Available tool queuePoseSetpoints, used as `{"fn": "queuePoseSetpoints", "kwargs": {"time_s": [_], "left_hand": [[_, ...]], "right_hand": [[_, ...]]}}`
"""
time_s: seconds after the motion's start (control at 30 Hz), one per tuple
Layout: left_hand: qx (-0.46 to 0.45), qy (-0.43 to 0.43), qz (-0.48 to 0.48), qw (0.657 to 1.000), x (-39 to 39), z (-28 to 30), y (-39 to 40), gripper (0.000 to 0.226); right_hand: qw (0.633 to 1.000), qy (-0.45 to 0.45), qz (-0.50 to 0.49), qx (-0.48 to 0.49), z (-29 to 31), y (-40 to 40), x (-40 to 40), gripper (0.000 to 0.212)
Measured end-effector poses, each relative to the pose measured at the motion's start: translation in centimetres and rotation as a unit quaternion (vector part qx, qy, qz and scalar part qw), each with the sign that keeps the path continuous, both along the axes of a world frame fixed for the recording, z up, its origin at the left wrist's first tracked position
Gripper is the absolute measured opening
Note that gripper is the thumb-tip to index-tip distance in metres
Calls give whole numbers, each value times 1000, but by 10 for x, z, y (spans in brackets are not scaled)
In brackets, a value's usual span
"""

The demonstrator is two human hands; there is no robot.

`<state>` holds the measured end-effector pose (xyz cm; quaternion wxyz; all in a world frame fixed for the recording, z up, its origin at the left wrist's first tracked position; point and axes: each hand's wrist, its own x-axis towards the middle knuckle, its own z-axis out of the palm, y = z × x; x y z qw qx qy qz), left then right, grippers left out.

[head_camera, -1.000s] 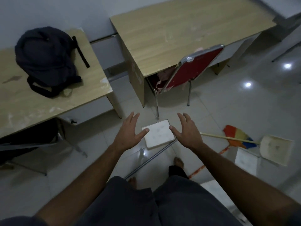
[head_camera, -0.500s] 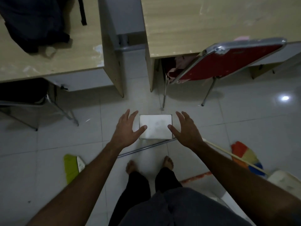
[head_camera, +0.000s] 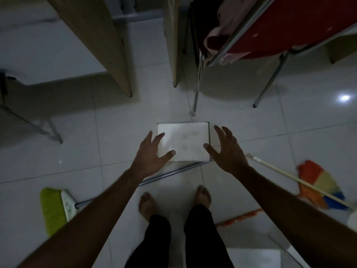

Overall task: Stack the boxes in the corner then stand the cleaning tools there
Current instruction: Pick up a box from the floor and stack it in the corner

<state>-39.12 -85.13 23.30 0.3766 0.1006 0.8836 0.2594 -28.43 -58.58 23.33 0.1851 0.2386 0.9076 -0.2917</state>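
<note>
Dim room w/ pale glossy floor tiles (head_camera: 58,167), seen from above. White box (head_camera: 185,140) lies flat on the floor, just in front of the person's bare feet (head_camera: 148,202) and short of the chair legs. Both hands are spread over it: left hand (head_camera: 148,153) at the box's left edge, fingers splayed, thumb and forefinger overlapping the box's top; right hand (head_camera: 226,149) at its right edge, fingers also splayed, thumb over the near right corner. Neither hand is closed round anything; can't tell if the fingertips actually touch the box or hang just above it.

Red chair (head_camera: 289,29) w/ metal legs stands beyond the box, tilted back, pinkish cloth (head_camera: 218,35) draped under it. Two wooden counter side panels, left one (head_camera: 108,45) and a narrower one (head_camera: 172,41), stand at the far side w/ a gap between them.

Green broom (head_camera: 52,209) lies at lower left, its metal handle (head_camera: 173,172) running diagonally across the floor and passing just by the box's near edge. Multicolour broom (head_camera: 318,184) lies to the right, its pale stick (head_camera: 280,173) angled towards the right hand's wrist. Another white box (head_camera: 253,258) shows at the bottom edge, partly cut off. An orange streak (head_camera: 239,217) marks the floor by the right foot
</note>
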Motion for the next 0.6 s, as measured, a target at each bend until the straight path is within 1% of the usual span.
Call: {"fn": "queuePoseSetpoints", "kwargs": {"time_s": [0.1,0.3,0.5,0.6], "left_hand": [[-13,-11,14,1000,1,-57,0,87],[-42,3,24,999,-3,-154,1,92],[-30,18,26,999,-5,-227,4,98],[-28,33,22,999,-2,-256,9,99]], "right_hand": [[1000,-13,-2,-1,-54,5,3,85],[1000,-21,10,-5,-151,21,3,86],[999,-41,1,-34,-226,27,5,91],[997,-43,-8,-64,-257,25,9,95]]}}
